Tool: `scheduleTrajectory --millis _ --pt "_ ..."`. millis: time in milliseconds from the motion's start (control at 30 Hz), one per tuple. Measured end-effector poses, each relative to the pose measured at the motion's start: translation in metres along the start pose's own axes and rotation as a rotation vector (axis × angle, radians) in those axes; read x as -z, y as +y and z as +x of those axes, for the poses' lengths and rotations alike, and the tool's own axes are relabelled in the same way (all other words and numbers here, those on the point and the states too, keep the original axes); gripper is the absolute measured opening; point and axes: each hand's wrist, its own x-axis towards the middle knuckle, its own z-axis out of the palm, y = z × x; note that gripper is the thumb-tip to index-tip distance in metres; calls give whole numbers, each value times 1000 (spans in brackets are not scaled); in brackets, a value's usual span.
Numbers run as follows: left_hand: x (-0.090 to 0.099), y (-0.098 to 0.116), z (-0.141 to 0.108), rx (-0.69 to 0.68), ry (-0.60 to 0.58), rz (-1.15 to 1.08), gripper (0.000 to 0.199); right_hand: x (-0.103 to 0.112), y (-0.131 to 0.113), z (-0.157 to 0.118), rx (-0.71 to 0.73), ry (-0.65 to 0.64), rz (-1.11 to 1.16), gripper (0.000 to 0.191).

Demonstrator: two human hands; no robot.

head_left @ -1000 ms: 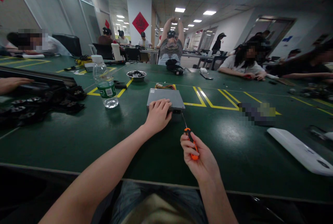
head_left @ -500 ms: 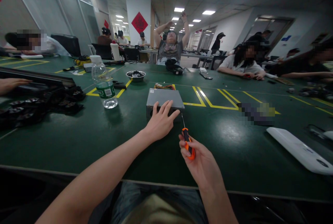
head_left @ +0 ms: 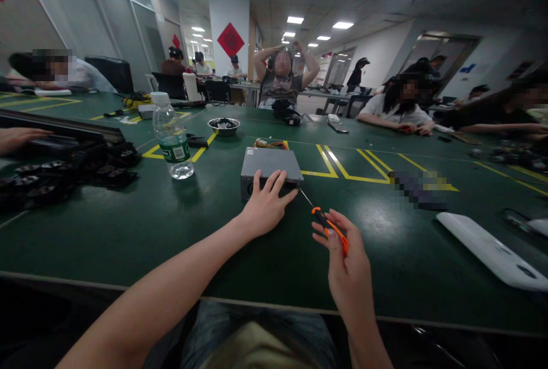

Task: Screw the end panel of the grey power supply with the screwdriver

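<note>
A grey metal computer power supply (head_left: 274, 162) sits on the green table, its bundle of coloured wires (head_left: 269, 144) at the back. My left hand (head_left: 268, 203) rests on its near top edge and front face, fingers spread, thumb towards the right corner. To the right, my right hand (head_left: 345, 252) holds a screwdriver (head_left: 325, 221) with an orange and black handle, thumb and fingers around the handle. The thin shaft points up and left. Its tip is by the power supply's near right corner, next to my left thumb; whether it touches cannot be made out.
Left of the power supply stands a clear water bottle (head_left: 171, 140); behind it is a metal bowl (head_left: 223, 125) of small parts. Black fans (head_left: 55, 180) lie far left, near another person's hand (head_left: 21, 139). A white device (head_left: 488, 249) lies right. Several people sit around.
My right hand has moved right, and the screwdriver now slants more to the left instead of standing nearly upright. My left hand stays on the power supply, its fingers slightly shifted.
</note>
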Motion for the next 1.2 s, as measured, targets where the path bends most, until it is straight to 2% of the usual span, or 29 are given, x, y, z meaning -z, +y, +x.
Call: scheduleTrajectory --millis 133,233,367,467,567,700,833,1033,1100,1200 --pt "0 1 0 5 -11 30 48 0 -5 5 106 15 -281 24" --pt "0 1 0 2 -8 40 48 0 -6 7 161 -50 -412 22" --pt "-1 1 0 -13 -12 49 50 -2 -8 2 232 -134 -465 37" --pt "-3 2 0 -10 -15 64 51 -7 -11 -2 231 -176 -472 38" --pt "-3 3 0 -8 -19 71 50 -10 -13 -1 212 -95 -497 35" --pt "-3 4 -1 -14 -27 91 51 -2 -12 7 206 26 -607 28" --pt "-4 6 -1 -28 -33 121 52 4 -8 9 202 -53 -653 27" --pt "-5 7 -1 -23 -65 168 50 -5 -5 2 512 -186 -748 32" --pt "-4 7 0 -25 -74 178 50 -7 -5 2 534 -169 -819 31" --pt "-3 8 0 -24 -73 186 50 -6 -5 4 475 -72 -901 31"
